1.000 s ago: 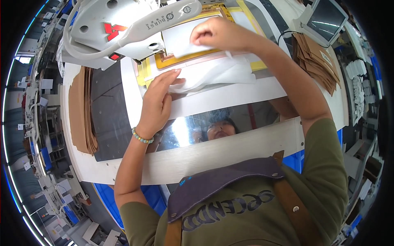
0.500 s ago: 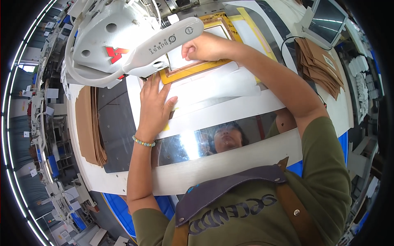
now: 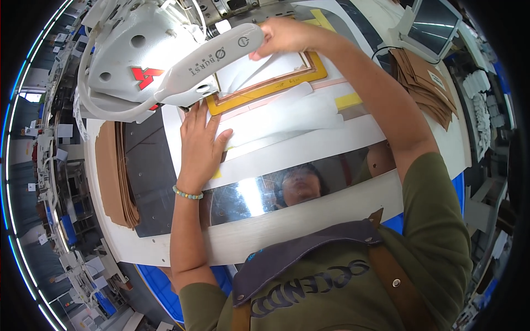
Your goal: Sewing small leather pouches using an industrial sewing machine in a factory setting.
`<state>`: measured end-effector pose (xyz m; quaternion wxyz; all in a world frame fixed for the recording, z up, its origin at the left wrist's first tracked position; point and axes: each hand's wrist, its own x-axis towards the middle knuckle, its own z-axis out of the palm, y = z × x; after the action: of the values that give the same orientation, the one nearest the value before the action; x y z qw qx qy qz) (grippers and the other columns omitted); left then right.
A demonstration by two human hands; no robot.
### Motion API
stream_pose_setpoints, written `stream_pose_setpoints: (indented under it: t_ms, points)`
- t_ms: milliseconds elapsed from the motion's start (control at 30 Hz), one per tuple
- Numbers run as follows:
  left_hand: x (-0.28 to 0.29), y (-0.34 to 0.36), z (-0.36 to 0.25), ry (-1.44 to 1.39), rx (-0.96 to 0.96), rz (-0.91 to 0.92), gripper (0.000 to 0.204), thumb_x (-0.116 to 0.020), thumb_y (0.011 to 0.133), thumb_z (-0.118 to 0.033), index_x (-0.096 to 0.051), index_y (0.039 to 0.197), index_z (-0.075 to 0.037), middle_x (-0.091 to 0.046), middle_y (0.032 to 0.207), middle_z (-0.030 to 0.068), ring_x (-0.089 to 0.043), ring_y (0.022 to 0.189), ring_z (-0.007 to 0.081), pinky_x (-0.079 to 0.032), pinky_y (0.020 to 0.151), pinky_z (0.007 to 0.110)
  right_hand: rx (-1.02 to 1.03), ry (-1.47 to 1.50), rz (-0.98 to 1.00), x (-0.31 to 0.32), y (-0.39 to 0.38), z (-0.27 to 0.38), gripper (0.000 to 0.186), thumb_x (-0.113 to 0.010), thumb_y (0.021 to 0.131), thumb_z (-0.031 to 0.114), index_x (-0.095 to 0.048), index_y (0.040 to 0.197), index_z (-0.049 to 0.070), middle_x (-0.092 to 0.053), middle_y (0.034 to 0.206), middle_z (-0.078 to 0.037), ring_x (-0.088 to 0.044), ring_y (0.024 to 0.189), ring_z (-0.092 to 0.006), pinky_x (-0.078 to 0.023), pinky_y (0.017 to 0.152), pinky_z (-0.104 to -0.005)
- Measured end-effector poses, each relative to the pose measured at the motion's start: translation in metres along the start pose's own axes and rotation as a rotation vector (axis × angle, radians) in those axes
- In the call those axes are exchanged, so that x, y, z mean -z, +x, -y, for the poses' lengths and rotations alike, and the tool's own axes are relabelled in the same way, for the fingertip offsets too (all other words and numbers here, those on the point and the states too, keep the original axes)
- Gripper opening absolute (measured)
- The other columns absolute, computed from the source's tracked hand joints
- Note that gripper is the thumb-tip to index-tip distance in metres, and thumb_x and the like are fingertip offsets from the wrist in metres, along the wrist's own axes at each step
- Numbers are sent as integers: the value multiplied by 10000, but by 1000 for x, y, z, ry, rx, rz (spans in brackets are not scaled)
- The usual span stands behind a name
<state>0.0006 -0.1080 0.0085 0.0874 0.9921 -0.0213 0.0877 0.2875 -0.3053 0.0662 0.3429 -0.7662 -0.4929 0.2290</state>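
Note:
My right hand (image 3: 287, 36) is closed at the far side of the yellow frame (image 3: 270, 89), partly behind the machine's white lamp arm (image 3: 221, 55). Its fingers pinch a thin white sheet (image 3: 249, 73), which rises in a fold inside the frame; the exact grip is partly hidden. My left hand (image 3: 200, 144) lies flat, fingers stretched, its tips beside the frame's near left corner. Under the frame and toward me spreads a translucent white sheet (image 3: 298, 115) with a curled edge.
A white sewing machine head (image 3: 127, 60) stands over the work at the upper left. Brown paper-like stacks lie at the left (image 3: 113, 176) and right (image 3: 422, 83). A screen (image 3: 436, 27) stands at the upper right. A shiny metal plate (image 3: 342, 174) runs along the near side.
My right hand has moved away from me, from low inside the frame to its far side, and a white sheet now lifts in a fold. My left hand stays beside the frame's corner.

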Motion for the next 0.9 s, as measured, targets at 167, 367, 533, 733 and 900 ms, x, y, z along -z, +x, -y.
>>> stream_pose_setpoints:
  t_ms: [167, 367, 533, 733, 900]
  points:
    - [0, -2, 1, 11, -1, -30, 572, -549, 1083, -363, -589, 1508, 18, -431, 1662, 291, -324, 1586, 468, -219, 1299, 577, -174, -244, -16, 35, -27, -19, 93, -799, 878, 92, -833, 940, 30, -772, 840, -49, -698, 783, -118, -532, 733, -287]
    - [0, -4, 2, 1, -13, -23, 568, -588, 1064, -345, -594, 1499, 20, -439, 1658, 282, -325, 1591, 457, -225, 1296, 570, -82, -344, 125, 31, -49, -8, 50, -772, 870, 43, -819, 881, 28, -773, 829, -57, -700, 762, -138, -554, 720, -296]
    - [0, -4, 3, -15, -26, -26, 572, -598, 1058, -361, -602, 1484, 21, -442, 1651, 279, -316, 1596, 453, -226, 1291, 560, -89, -454, 181, 27, -48, -4, 39, -790, 819, 15, -811, 847, 32, -774, 821, -75, -705, 757, -155, -544, 687, -318]
    - [0, -4, 4, -3, -32, -31, 652, -604, 1056, -517, -633, 1477, -20, -440, 1642, 276, -322, 1577, 470, -240, 1272, 589, -196, -579, 297, 27, -38, 15, 96, -767, 767, -31, -805, 824, 36, -780, 832, -92, -717, 742, -188, -535, 634, -363]
    - [-3, -4, 4, 12, -45, -28, 655, -580, 1068, -526, -618, 1495, -31, -417, 1661, 262, -312, 1582, 460, -242, 1268, 588, -239, -769, 387, 18, -27, 33, 144, -737, 760, -56, -805, 840, 42, -789, 864, -117, -726, 743, -226, -537, 628, -380]
